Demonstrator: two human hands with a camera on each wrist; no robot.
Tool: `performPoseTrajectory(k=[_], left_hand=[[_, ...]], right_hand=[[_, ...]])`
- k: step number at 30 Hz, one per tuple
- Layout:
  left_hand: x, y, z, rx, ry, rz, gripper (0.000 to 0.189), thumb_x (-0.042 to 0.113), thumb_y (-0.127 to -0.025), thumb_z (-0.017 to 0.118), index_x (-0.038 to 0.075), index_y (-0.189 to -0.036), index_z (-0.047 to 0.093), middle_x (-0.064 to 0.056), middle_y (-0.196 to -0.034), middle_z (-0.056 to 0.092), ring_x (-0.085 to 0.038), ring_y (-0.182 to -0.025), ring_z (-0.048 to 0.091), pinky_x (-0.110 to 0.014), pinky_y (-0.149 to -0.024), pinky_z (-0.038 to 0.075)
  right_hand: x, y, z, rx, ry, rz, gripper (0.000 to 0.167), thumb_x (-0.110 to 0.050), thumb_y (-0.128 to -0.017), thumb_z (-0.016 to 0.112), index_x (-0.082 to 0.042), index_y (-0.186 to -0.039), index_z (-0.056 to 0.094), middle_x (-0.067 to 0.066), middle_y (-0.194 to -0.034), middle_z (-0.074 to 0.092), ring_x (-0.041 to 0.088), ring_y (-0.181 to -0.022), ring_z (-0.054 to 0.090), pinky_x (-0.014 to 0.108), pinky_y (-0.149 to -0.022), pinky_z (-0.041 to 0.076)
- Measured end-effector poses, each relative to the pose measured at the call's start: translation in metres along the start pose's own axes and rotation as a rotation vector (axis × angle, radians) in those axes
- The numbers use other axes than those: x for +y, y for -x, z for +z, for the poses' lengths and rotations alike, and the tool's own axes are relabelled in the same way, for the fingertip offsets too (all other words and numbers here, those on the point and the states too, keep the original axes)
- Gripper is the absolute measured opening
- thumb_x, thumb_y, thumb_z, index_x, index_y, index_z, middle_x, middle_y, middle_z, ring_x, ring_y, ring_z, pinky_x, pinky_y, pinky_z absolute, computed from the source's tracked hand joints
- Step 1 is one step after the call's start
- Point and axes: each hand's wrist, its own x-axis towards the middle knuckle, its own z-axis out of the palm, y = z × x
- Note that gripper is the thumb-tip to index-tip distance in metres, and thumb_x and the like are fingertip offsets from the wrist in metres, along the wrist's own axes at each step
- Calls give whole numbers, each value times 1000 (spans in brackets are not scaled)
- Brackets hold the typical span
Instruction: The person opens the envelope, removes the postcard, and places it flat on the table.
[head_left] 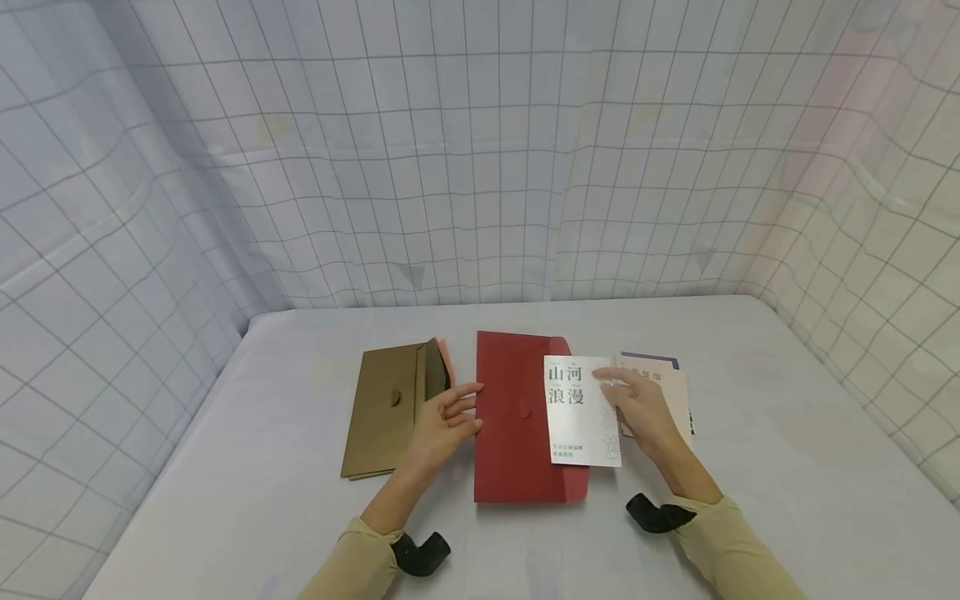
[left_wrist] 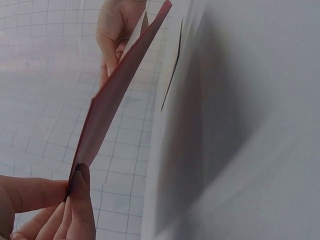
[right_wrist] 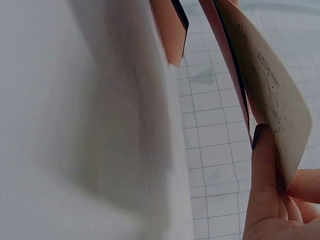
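My left hand [head_left: 438,433] pinches the left edge of a red envelope [head_left: 510,454] between thumb and fingers. In the left wrist view, the envelope [left_wrist: 102,115] stands tilted above the white surface and a broad shadow lies beneath. A white card [head_left: 577,429] printed with dark Chinese characters is pinched at its right side by my right hand [head_left: 643,410]. From the head view, this card overlaps the envelope's right end, where the flap is. Handwriting-like dark lines mark the card's other face [right_wrist: 270,75] in the right wrist view, close beside the envelope's edge.
On the left lies an olive-gold envelope [head_left: 375,408] with a round clasp; pink paper [head_left: 446,354] shows at its right end. Several cards [head_left: 677,396] lie stacked behind my right hand. A white gridded curtain [head_left: 495,167] encloses the white table [head_left: 247,433].
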Motion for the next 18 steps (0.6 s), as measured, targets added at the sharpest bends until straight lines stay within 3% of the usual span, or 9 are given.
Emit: performPoseTrajectory(k=[10, 18], left_hand=[[0, -1, -2, 2, 5, 5, 50, -12, -80, 58, 2, -128, 55, -24, -116, 64, -3, -75, 64, -16, -68, 51], [-1, -3, -4, 36, -6, -7, 50, -12, -80, 59, 6, -126, 58, -22, -115, 65, -8, -79, 66, -17, -69, 51]], right_hand=[[0, -1, -2, 4, 12, 10, 37, -18, -98, 43, -9, -133, 51, 18, -134, 53, 15, -95, 58, 17, -72, 49], [1, -3, -5, 3, -40, 11, 37, -17, -98, 44, -9, -133, 51, 18, -134, 53, 13, -97, 60, 16, -74, 51]])
